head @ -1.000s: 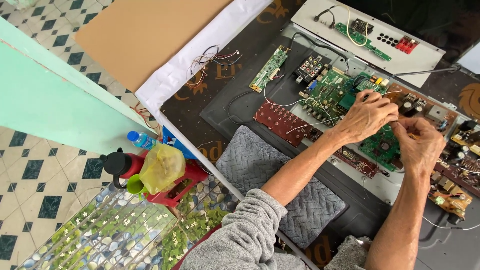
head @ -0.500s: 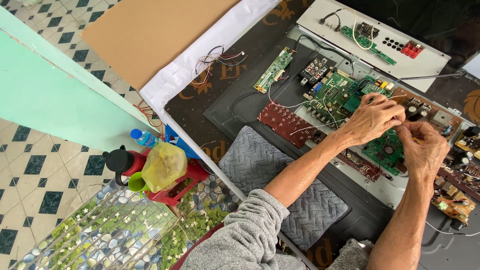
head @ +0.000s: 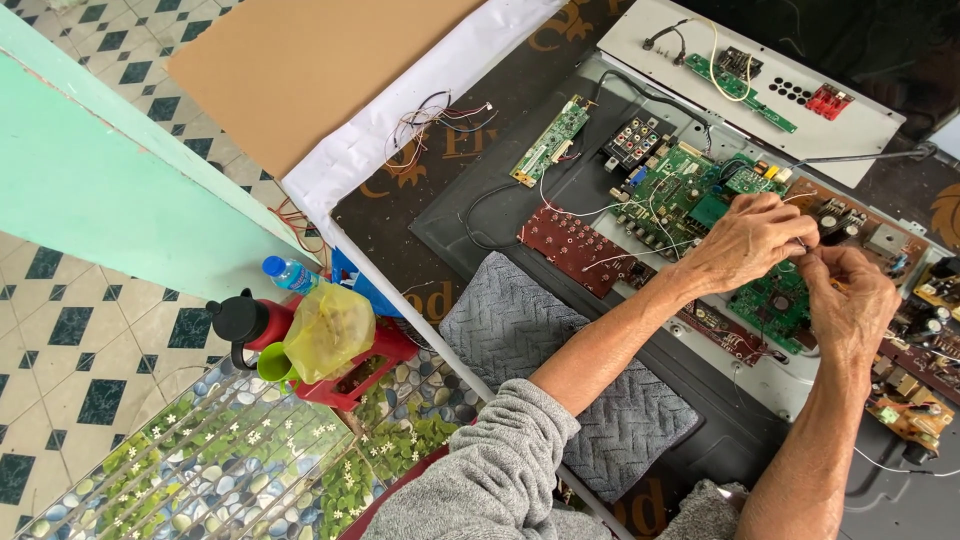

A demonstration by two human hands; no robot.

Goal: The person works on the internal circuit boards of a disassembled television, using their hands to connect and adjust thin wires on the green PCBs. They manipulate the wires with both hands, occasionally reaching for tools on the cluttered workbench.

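From where I watch, the biggest thing is the opened back of a flat screen set (head: 520,215) lying face down on the table, its dark shell carrying several boards. A grey quilted cloth (head: 560,370) lies over its near edge under the left forearm. On the shell sits the green main board (head: 690,195), with a dark red perforated board (head: 570,240) to its left and a smaller green board (head: 775,300) just under the hands. Both hands meet above that smaller board: my left hand (head: 745,240) is curled with fingertips pinched, my right hand (head: 850,300) closed against it — they seem to hold a thin white wire (head: 800,252) between them, though what exactly each fingertip grips I cannot tell. I judge the wire light, limp and easily kinked, its joint to the board fragile; best taken near its end, close to the connector, not tugged mid-length. The boards are stiff but brittle — hold them by the edges, clear of components.
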